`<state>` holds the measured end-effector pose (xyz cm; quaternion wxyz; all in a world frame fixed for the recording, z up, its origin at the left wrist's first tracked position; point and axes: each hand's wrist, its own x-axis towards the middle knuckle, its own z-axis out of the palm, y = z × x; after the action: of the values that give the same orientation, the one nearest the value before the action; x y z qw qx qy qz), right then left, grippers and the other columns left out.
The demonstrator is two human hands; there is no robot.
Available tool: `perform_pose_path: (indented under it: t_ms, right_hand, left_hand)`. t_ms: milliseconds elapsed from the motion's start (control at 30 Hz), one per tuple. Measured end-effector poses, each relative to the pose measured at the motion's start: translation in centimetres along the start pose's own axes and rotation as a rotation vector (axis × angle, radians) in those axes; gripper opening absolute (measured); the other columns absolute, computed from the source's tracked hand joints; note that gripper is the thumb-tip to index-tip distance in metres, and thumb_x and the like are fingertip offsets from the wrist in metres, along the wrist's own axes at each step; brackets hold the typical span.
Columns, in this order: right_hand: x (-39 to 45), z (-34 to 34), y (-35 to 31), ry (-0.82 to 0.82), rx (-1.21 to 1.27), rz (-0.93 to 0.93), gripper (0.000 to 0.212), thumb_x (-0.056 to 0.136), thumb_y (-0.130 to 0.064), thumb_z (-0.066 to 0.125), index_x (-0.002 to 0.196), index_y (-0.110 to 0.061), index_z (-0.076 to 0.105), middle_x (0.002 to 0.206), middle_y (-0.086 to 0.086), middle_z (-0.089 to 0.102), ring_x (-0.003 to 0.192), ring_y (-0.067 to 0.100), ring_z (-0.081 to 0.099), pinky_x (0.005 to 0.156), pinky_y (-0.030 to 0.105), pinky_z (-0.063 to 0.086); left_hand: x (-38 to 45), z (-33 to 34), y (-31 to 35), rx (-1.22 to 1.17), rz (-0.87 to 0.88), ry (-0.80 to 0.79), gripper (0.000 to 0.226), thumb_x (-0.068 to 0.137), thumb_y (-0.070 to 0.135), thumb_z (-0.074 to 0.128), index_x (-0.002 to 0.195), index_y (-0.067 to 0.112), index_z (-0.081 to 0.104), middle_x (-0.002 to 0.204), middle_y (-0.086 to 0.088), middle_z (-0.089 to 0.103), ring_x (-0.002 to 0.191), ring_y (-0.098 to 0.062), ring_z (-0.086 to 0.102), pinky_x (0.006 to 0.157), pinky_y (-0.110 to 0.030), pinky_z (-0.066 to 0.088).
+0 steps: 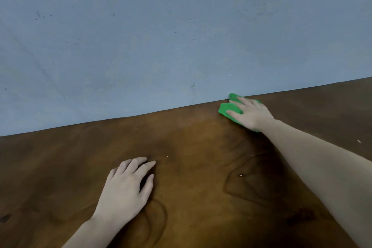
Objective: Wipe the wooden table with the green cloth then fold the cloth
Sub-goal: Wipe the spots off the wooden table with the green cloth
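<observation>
The green cloth (227, 109) lies bunched on the wooden table (191, 147) at its far edge, right where the table meets the wall. My right hand (251, 113) lies flat on the cloth with fingers spread and straight, pressing it down; most of the cloth is hidden under the palm. My left hand (128, 185) rests palm down on the bare wood near the front left, fingers loosely stretched, holding nothing.
A blue-grey wall (161, 36) with small dark marks rises directly behind the table's far edge. Tiny light specks (240, 175) lie on the dark brown wood, which shows swirling grain marks.
</observation>
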<state>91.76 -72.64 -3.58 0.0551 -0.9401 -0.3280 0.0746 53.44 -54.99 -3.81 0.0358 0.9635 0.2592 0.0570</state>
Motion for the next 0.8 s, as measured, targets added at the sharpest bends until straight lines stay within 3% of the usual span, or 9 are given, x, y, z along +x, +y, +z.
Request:
perform_pose_path:
  t_ms: [133, 267, 367, 567, 700, 800]
  right_hand:
    - [-2.0, 0.2, 2.6, 0.083, -0.040, 0.324, 0.073, 0.094, -0.074, 0.015, 0.159, -0.042, 0.018, 0.171, -0.002, 0.003, 0.155, 0.035, 0.000, 0.121, 0.057, 0.001]
    - [-2.0, 0.0, -0.6, 0.029, 0.063, 0.399, 0.069, 0.099, -0.067, 0.018, 0.162, -0.038, 0.015, 0.171, 0.000, 0.004, 0.155, 0.038, 0.005, 0.123, 0.057, 0.007]
    - [-2.3, 0.9, -6.3, -0.018, 0.044, 0.166, 0.068, 0.100, -0.066, 0.013, 0.162, -0.037, 0.013, 0.171, -0.002, 0.001, 0.156, 0.036, -0.001, 0.125, 0.056, 0.002]
    - [-10.2, 3.6, -18.4, -0.093, -0.036, -0.366, 0.063, 0.101, -0.067, 0.010, 0.160, -0.044, 0.014, 0.170, -0.009, -0.003, 0.157, 0.027, -0.007, 0.125, 0.053, -0.005]
    - [-17.7, 4.7, -19.6, -0.130, -0.014, -0.609, 0.061, 0.102, -0.067, 0.017, 0.158, -0.044, 0.022, 0.169, -0.014, 0.000, 0.156, 0.020, -0.009, 0.125, 0.049, -0.008]
    - [-22.0, 4.7, -16.7, -0.122, -0.015, -0.647, 0.060, 0.101, -0.069, 0.021, 0.157, -0.047, 0.024, 0.168, -0.019, 0.002, 0.156, 0.013, -0.009, 0.126, 0.044, -0.008]
  left_hand:
    - [-0.1, -0.2, 0.1, 0.011, 0.020, -0.030, 0.066, 0.086, 0.062, 0.012, 0.137, 0.043, 0.049, 0.141, 0.022, 0.046, 0.133, -0.007, 0.040, 0.105, -0.034, 0.038]
    - [-0.5, -0.6, -0.1, -0.011, 0.029, -0.070, 0.057, 0.093, 0.059, 0.019, 0.142, 0.044, 0.041, 0.149, 0.022, 0.038, 0.139, -0.006, 0.032, 0.110, -0.033, 0.033]
    - [-1.4, -0.7, -0.5, -0.030, 0.033, -0.079, 0.047, 0.099, 0.054, 0.030, 0.145, 0.045, 0.037, 0.152, 0.023, 0.032, 0.142, -0.005, 0.028, 0.113, -0.032, 0.029]
    - [-4.0, -1.0, -1.7, -0.020, 0.052, -0.082, 0.068, 0.086, 0.064, 0.007, 0.145, 0.046, 0.035, 0.154, 0.023, 0.030, 0.143, -0.005, 0.026, 0.113, -0.029, 0.026]
    - [-7.1, -1.6, -2.1, -0.022, 0.045, -0.093, 0.068, 0.085, 0.064, 0.010, 0.141, 0.044, 0.044, 0.151, 0.022, 0.037, 0.140, -0.004, 0.032, 0.113, -0.028, 0.028]
    - [-9.4, -2.0, -2.0, -0.019, 0.042, -0.127, 0.052, 0.095, 0.060, 0.025, 0.142, 0.046, 0.040, 0.152, 0.024, 0.033, 0.142, -0.003, 0.028, 0.114, -0.027, 0.027]
